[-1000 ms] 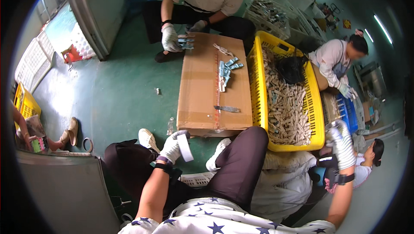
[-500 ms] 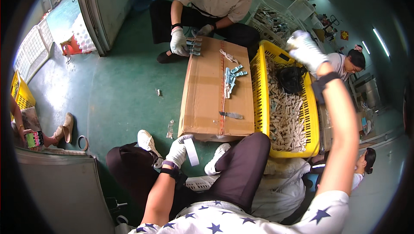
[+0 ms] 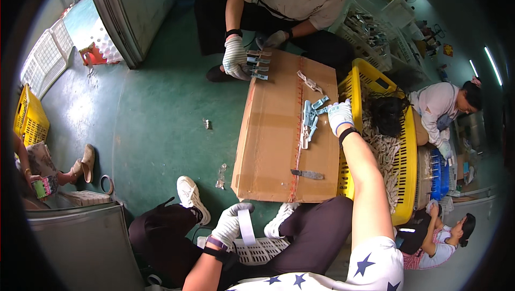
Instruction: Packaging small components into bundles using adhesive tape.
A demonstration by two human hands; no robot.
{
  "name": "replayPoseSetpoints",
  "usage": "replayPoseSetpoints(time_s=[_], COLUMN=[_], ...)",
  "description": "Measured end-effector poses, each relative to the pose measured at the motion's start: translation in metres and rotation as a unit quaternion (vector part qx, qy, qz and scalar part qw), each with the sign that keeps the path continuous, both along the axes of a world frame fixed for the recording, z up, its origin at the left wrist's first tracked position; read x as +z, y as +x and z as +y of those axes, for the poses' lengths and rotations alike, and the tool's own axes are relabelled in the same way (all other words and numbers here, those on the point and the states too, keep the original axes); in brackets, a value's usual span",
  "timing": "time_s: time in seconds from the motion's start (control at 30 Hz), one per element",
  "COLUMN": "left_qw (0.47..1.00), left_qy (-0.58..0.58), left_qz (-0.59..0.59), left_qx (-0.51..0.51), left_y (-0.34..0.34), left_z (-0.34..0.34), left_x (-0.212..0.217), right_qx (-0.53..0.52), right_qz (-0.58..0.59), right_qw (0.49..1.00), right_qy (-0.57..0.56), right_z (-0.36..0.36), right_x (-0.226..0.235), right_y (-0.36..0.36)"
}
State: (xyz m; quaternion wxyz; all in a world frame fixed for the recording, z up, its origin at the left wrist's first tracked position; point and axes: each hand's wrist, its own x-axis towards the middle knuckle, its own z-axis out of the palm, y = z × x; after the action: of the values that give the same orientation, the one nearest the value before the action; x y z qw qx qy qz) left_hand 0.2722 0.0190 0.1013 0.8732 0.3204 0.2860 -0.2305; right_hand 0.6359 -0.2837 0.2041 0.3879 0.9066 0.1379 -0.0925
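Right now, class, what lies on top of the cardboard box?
On the box: pale clips, a knife, a co-worker's gloved hand. Whatever is beneath stays covered.

A small workshop floor, hand assembly by the look: green painted concrete [image 3: 155,124], flat cardboard box [image 3: 279,130] as a low bench, yellow crate [image 3: 405,157] heaped with pale small parts, more crates [image 3: 27,119] along the wall, gloved workers seated on the ground around, strip lights [image 3: 492,65] overhead.
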Motion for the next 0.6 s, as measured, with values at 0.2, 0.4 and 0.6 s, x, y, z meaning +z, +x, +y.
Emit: replayPoseSetpoints(time_s=[0.2,0.4,0.6], left_qw=[0.999,0.999,1.000], left_qy=[0.021,0.028,0.001], left_qz=[-0.010,-0.004,-0.005], left_qx=[-0.022,-0.018,-0.013], left_y=[0.007,0.002,0.005], left_z=[-0.002,0.003,-0.004], left_x=[0.008,0.005,0.004], right_qx=[0.078,0.019,0.242], right_qz=[-0.092,-0.054,-0.196], right_qw=[0.990,0.998,0.947], right_qy=[0.067,0.016,0.075], right_z=[0.010,0.016,-0.019], right_x=[-0.021,-0.015,-0.020], right_y=[0.060,0.059,0.047])
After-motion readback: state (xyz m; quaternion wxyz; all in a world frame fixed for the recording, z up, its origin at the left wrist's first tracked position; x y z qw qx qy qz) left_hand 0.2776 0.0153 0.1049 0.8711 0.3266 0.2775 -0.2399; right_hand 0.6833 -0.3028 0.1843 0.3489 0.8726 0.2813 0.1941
